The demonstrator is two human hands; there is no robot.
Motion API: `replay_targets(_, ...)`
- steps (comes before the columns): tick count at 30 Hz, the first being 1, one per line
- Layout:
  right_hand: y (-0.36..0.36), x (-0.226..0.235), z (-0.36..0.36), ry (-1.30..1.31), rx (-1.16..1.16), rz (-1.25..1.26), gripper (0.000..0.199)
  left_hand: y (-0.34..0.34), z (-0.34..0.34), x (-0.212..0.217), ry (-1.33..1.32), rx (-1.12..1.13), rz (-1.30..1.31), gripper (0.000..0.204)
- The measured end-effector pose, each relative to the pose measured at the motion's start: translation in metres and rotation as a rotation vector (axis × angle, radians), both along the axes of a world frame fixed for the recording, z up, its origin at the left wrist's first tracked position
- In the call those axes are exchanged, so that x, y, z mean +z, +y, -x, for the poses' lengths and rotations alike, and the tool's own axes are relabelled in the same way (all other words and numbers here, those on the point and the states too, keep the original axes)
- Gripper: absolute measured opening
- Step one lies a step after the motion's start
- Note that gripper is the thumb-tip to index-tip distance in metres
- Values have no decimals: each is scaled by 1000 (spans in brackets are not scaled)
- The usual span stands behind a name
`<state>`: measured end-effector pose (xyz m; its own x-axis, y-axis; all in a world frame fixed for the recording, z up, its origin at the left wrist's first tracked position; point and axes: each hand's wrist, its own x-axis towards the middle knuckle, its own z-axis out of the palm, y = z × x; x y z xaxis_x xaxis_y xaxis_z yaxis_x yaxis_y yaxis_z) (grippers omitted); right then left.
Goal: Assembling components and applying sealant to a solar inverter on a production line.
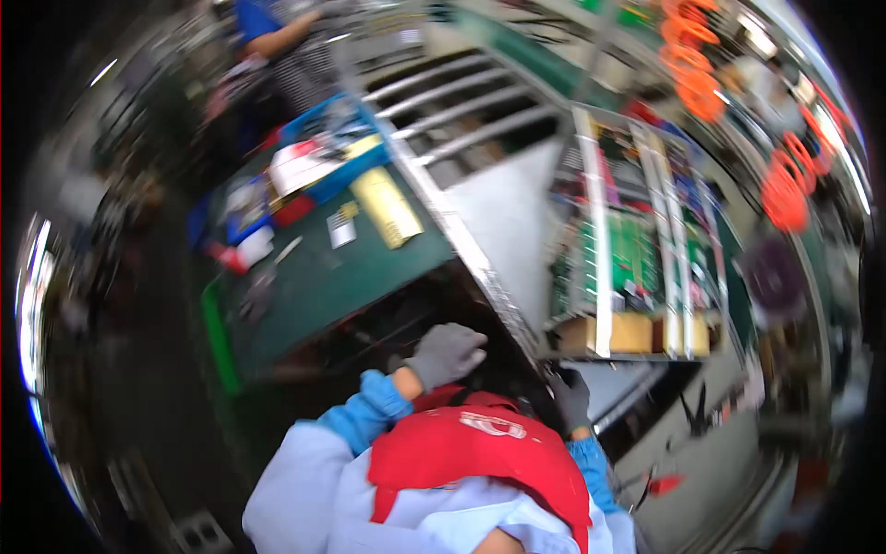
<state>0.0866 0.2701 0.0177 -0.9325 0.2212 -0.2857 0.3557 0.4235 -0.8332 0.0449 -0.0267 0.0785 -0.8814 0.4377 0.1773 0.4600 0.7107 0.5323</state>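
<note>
My left hand (448,356), in a grey glove, hovers in front of my red apron (480,445) with its fingers curled in. Nothing shows in it. Close to the near corner of a metal-framed rack (602,277) is my gloved right hand (570,397), beside the lower end of a long metal rail (480,268). Its fingers are dark and partly hidden, so whether they grip the edge is unclear. Green circuit boards (631,251) lie inside the rack between pale bars, with tan blocks (631,332) at its near end.
On the left, a green-topped table (369,277) bears a blue bin (323,189), a yellow strip (386,208) and small parts. A roller conveyor (471,111) runs at the back. Orange coiled hoses (784,194) hang at right. Another person (291,55) stands far left.
</note>
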Motion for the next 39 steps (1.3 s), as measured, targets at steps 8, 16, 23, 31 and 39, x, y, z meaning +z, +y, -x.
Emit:
replay_targets(8,1,-61,3,-127,158,58,36,-30,-23,-25,-311,36,282,34)
replay_targets(16,-121,-17,35,-246,606,50,31,-203,-14,-59,48,863,-52,36)
replay_targets(23,-192,-24,69,-112,725,-83,30,-412,21,-31,-27,1549,-212,59)
replay_targets(31,-254,-17,53,-256,650,-122,31,-519,29,-63,-132,1811,-472,93)
replay_targets(39,-303,0,66,-259,684,-227,36,-569,25,-92,-26,1503,-474,45)
